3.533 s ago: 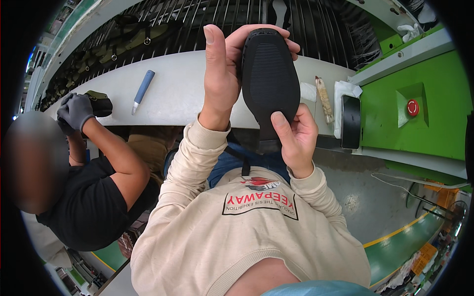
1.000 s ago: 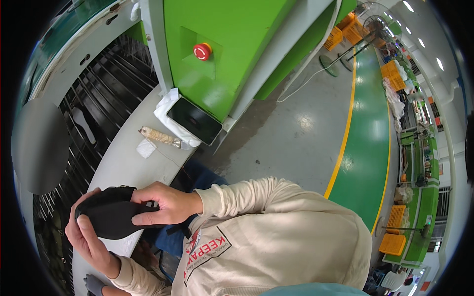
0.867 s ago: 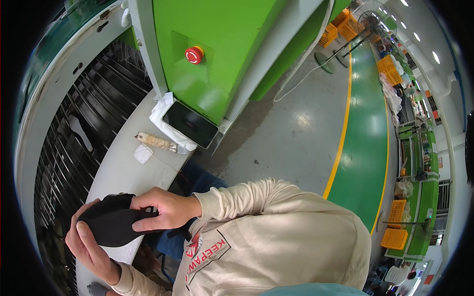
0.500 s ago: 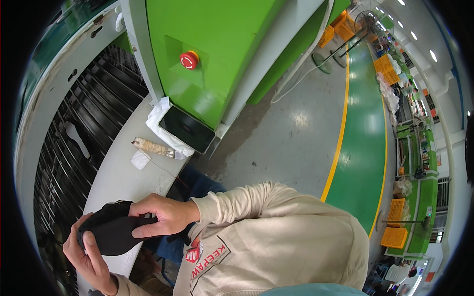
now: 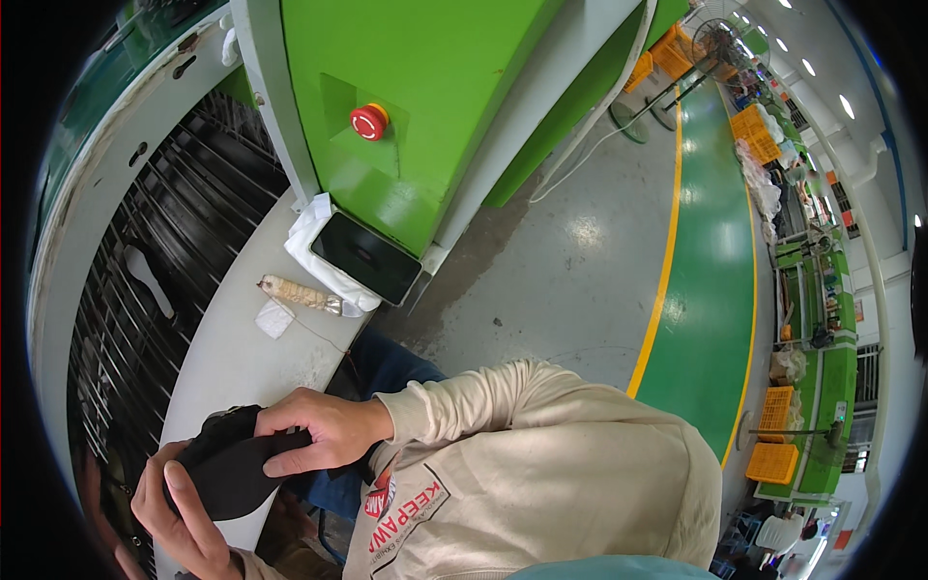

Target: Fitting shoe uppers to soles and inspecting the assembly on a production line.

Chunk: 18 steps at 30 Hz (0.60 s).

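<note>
A black, sole-shaped piece with a raised fabric edge (image 5: 230,476), which looks like a shoe upper, is held over the near end of a pale curved ledge (image 5: 237,348). My left hand (image 5: 182,507) wraps round its left end, thumb on the near face and fingers behind. At the other end my right hand (image 5: 324,430) pinches the piece, thumb in front and index finger on the upper edge. The far side of the piece and some fingertips are hidden.
On the ledge lie a phone (image 5: 367,256) on white cloth, a tool with a wrapped handle (image 5: 300,295) and a small white square (image 5: 275,318). Metal bars (image 5: 145,280) run left of it. Ahead stands a green machine (image 5: 406,58) with a red button (image 5: 369,122).
The black piece has tilted and shifted slightly down and to the right. My left hand has moved with it, and both hands keep their hold.
</note>
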{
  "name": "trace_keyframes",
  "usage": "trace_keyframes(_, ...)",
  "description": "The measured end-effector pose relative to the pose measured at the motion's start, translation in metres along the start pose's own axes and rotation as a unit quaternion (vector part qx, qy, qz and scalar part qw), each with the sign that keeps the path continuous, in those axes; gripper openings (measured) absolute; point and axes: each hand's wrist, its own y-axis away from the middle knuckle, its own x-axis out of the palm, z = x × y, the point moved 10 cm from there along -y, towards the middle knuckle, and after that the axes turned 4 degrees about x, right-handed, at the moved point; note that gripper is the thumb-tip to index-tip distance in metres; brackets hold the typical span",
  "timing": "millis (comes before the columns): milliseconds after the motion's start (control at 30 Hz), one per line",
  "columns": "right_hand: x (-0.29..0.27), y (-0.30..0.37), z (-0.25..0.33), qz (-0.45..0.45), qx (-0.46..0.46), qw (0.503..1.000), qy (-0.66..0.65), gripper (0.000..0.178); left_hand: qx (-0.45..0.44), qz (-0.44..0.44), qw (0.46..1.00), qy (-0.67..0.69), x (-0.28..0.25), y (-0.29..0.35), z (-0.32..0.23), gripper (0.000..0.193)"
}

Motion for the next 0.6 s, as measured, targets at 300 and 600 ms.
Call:
trace_keyframes(300,0.004,0.000,-0.005,0.011,0.004,1.000,0.006,0.026,0.059,0.020,0.997,-0.043,0.002,0.031,0.050,0.033)
trace_keyframes(600,0.008,-0.004,-0.008,0.030,0.031,0.998,0.052,0.027,0.069,-0.046,0.994,-0.071,-0.013,0.057,0.087,0.028)
